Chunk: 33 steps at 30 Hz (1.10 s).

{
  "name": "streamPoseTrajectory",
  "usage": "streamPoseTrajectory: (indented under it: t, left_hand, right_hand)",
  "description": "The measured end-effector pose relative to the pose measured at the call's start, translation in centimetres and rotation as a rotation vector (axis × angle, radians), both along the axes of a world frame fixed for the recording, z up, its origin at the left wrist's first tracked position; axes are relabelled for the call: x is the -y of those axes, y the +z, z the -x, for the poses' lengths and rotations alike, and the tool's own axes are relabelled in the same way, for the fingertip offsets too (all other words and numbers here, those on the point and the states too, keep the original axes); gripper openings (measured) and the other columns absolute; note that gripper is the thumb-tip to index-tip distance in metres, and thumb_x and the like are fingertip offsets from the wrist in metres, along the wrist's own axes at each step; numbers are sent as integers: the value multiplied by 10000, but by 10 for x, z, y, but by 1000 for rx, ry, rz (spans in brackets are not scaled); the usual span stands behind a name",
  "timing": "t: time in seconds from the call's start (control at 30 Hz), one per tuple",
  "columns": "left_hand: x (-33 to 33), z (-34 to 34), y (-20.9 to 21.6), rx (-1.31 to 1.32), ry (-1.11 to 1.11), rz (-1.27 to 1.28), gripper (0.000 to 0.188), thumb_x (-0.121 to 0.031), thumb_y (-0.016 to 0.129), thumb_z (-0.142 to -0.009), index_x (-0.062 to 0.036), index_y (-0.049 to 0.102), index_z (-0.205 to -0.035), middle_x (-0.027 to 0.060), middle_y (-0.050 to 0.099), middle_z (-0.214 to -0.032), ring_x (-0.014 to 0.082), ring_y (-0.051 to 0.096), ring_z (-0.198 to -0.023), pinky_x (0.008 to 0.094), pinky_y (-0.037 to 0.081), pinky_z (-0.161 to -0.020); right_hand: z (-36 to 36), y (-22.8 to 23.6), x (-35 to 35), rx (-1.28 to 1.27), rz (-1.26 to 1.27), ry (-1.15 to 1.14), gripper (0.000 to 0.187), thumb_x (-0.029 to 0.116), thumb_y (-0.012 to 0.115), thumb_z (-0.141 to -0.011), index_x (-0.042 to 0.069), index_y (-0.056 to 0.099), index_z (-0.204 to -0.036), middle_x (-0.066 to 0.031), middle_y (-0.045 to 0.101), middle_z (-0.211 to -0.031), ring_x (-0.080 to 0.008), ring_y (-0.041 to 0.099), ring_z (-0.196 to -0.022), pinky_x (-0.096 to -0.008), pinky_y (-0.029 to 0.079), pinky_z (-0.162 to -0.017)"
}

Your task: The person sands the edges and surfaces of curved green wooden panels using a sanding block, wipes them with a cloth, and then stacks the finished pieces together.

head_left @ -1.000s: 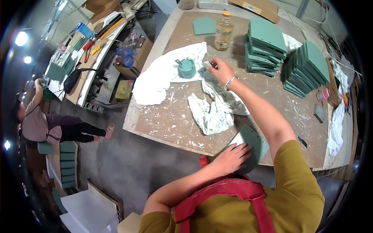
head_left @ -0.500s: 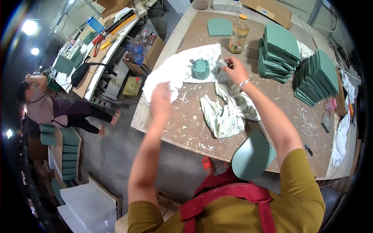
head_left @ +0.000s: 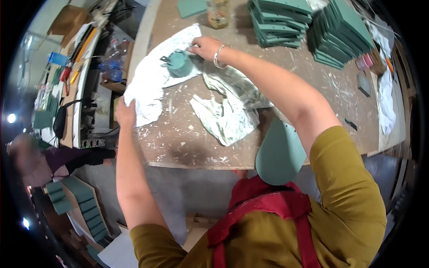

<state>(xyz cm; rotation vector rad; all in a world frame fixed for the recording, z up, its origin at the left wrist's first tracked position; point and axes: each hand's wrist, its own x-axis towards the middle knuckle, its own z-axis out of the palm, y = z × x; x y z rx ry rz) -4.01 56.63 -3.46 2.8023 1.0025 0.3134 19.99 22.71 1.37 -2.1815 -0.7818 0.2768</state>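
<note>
A white cloth lies at the table's far left, with a small round green pot of paint on it; a dark clip-like piece sticks up at the pot's rim. My left hand is at the cloth's left edge, thumb and fingers closed on it. Just right of the pot, my right hand pinches something small that its fingers mostly hide. Below that hand lies a crumpled, green-stained cloth. A rounded green panel rests at the near table edge in front of me.
Stacks of green panels stand at the back right. A bottle stands behind the pot, beside another panel. Right are a pink cup and grey block. Far left, a person is near a side bench.
My left hand has moved left and down onto the white cloth's edge. My right hand stays beside the pot, its fingers lower toward the cloth. The view has shifted right.
</note>
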Motion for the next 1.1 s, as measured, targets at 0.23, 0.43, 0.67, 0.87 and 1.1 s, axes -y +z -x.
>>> streamPoseTrajectory:
  t: [0.23, 0.43, 0.67, 0.87, 1.1]
  left_hand:
    - [-18, -9, -5, -10, -7, 1, 255, -275, 627, -895, -52, 641, -1019, 194, 677, -1021, 399, 632, -975, 461, 492, -850]
    - [-108, -24, 8, 392, 233, 423, 377, -267, 494, -927, 59, 585, -1091, 241, 669, -1031, 371, 644, -945, 433, 488, -864]
    - [59, -115, 129, 635, -361, 328, 306, -234, 529, -987, 34, 599, -1118, 109, 644, -1038, 196, 600, -950, 334, 481, -858]
    - [268, -68, 129, -78, -1125, -101, 290, -82, 548, -898, -34, 577, -1183, 174, 633, -1233, 344, 623, -1069, 443, 539, -818]
    - [251, -39, 121, 133, -1132, -178, 281, -170, 656, -866, -74, 609, -1126, 116, 587, -1293, 325, 596, -1095, 425, 502, -895]
  right_hand:
    - [31, 37, 153, -245, -175, 0, 333, 239, 638, -953, 54, 637, -1230, -41, 698, -1021, -103, 640, -932, -262, 514, -805]
    - [89, 53, 284, -470, -344, -294, 253, 217, 616, -974, 67, 644, -1176, -21, 685, -1024, -91, 620, -883, -247, 504, -787]
    - [149, 49, 344, -531, -485, -536, 216, 177, 631, -960, 52, 650, -1136, -30, 684, -1008, -88, 615, -868, -226, 484, -721]
    - [179, 38, 365, -535, -543, -548, 203, 164, 629, -959, 48, 652, -1123, -27, 682, -993, -87, 619, -846, -222, 475, -717]
    - [211, 37, 392, -424, -491, -606, 223, 171, 637, -948, 49, 650, -1134, -21, 686, -987, -83, 610, -828, -229, 463, -733]
